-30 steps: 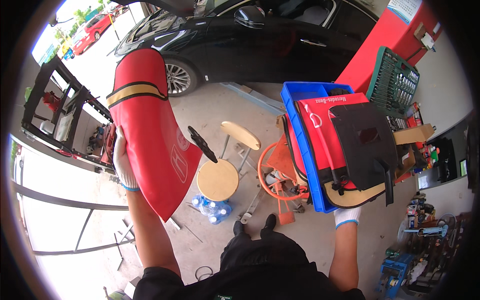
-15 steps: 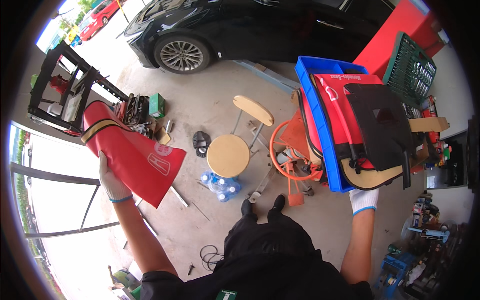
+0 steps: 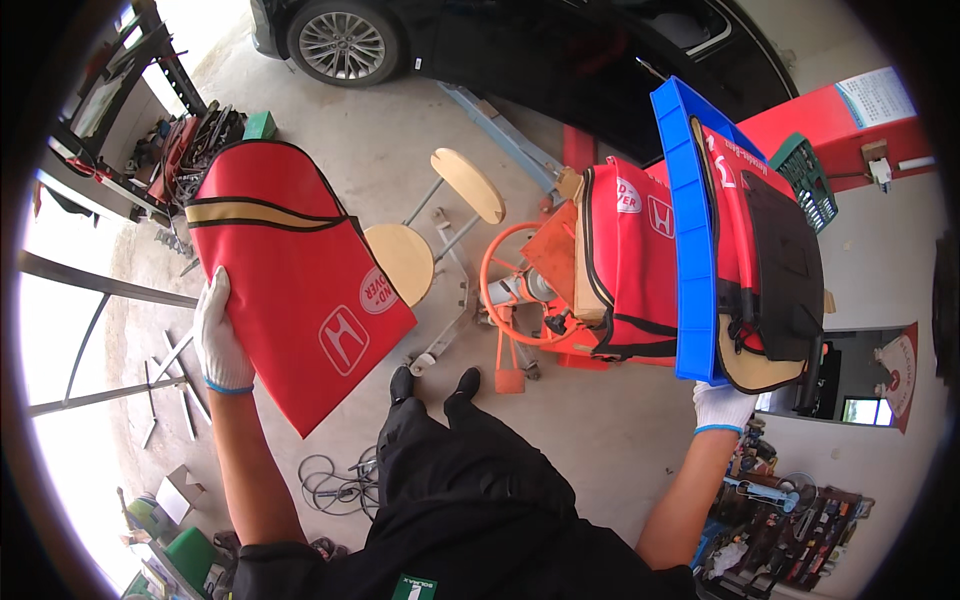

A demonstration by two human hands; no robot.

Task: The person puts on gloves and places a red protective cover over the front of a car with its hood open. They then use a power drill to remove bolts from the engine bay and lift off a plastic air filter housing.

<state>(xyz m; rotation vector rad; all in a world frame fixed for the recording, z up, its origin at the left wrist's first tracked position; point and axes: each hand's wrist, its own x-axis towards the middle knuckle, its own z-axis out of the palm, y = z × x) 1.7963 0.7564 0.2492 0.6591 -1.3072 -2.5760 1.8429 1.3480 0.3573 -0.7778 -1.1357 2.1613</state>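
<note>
A white glove with a blue cuff covers my left hand [image 3: 220, 335], which grips the edge of a red protective cover [image 3: 285, 255] with tan lining, black edging and white logos. The cover hangs loosely folded at the left. On the other side, my right hand [image 3: 722, 407], gloved alike, is closed at the lower end of a blue plastic tray [image 3: 697, 290]; its fingers are mostly hidden beneath. The tray stands steeply tilted in view, bearing a red cover [image 3: 722, 185] and a black flat sheet [image 3: 785, 260]. Another red cover [image 3: 635, 245] lies left of the tray.
An orange machine with a round handwheel [image 3: 487, 290] stands beside a tan stool [image 3: 403, 262]. Farther off are a black car [image 3: 520, 65] and a blue metal beam [image 3: 500, 135]. A black cable [image 3: 335, 485] coils on the floor near my legs. A green socket case [image 3: 805, 180] rests behind the tray.
My view has turned rightward, shifting the car and stool left. The left-hand cover now appears larger and broader. More of the red cover beside the tray shows. Both hands keep their holds.
</note>
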